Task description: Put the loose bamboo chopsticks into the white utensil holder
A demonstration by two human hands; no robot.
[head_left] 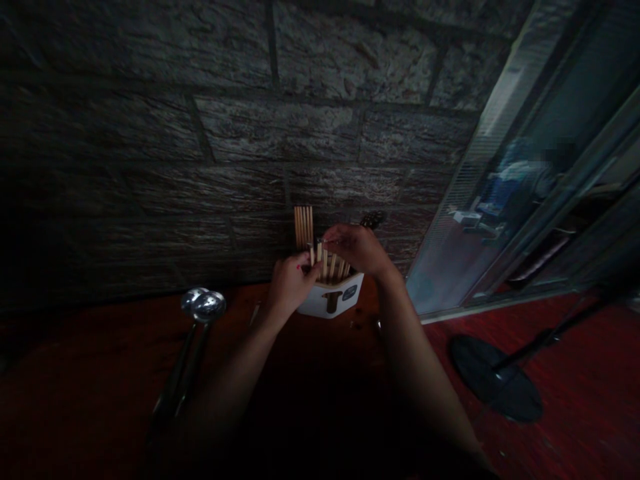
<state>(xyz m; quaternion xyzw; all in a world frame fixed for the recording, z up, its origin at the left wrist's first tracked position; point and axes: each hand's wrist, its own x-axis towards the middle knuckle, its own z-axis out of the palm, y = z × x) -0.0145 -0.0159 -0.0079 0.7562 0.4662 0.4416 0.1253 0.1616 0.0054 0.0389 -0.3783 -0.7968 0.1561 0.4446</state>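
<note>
Your left hand (293, 283) and right hand (357, 248) at slender, pale wooden chopsticks (333, 267)
Both curl inward above a white angular container (315, 305); I cannot tell whether either grips.

A dining area, by its look: chopsticks (333, 268) in a white utensil holder (311, 308) at the fingers (341, 233), metal spoons (210, 307) to their left.

Chopsticks (333, 268) in holder (313, 305) on table (235, 308); spoons (210, 307) left of holder; wall (235, 133) behind; glass panel (450, 267) right.

Very dim, deepest shadow below.
</note>
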